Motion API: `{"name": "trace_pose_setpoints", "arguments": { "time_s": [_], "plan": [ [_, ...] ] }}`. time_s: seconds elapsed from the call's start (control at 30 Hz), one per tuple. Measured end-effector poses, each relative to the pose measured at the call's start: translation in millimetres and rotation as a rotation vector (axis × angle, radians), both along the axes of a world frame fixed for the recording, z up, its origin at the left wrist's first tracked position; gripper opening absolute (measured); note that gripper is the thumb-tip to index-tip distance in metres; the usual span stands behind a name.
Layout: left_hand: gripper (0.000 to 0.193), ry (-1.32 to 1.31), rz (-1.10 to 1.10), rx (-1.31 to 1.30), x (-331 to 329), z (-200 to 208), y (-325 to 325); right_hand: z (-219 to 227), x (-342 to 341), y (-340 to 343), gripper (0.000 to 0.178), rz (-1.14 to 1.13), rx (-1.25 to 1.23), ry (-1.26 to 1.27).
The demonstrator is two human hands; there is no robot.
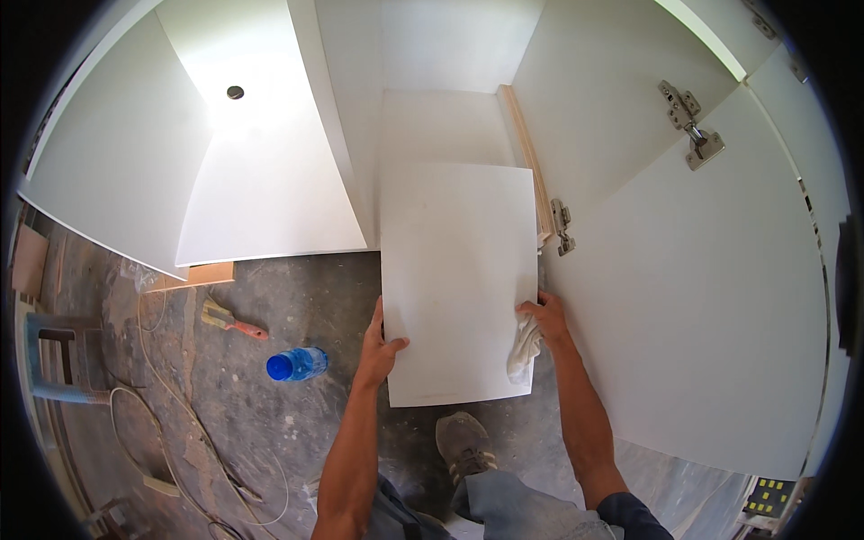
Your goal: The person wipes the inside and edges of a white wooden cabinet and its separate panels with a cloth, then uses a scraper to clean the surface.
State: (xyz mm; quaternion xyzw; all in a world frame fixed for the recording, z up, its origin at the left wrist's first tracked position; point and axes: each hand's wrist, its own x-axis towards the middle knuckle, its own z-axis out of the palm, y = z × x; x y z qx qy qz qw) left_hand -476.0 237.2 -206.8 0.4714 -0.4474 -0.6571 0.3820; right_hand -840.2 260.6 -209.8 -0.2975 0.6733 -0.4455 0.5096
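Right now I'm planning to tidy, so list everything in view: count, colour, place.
Panel: one, white, centre
Cloth: one, whitish, panel's right edge
Cabinet compartments: two, white, top left and centre
Door: one, white, right
Hinges: two clear, metallic, door edge; more, top right
Wood pieces: two, tan, beside panel, under left compartment
Brush: one, red-handled, left floor
Bottle: one, blue, left floor
Cables: several, pale, lower left
Frame: one, bluish, far left
Shoe: one, brown, below panel
Trousers: one pair, grey, bottom
Sleeve: one, dark, bottom
Left hand: one, bare, gripping panel's left edge
Right hand: one, bare, panel's right edge, with cloth
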Motion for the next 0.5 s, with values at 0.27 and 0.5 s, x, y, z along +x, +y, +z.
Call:
{"name": "trace_pose_setpoints", "arguments": {
  "time_s": [0.27, 0.5],
  "plan": [
    [0.091, -0.133, 0.045, -0.151, -6, -10, 7, 1, 3, 3, 0.043, 0.000, 0.017, 0.080],
    [0.064, -0.529, 0.196, -0.103, -18, 5, 39, 29, 43, 49, 0.045, -0.101, 0.046, 0.592]
  ]
}}
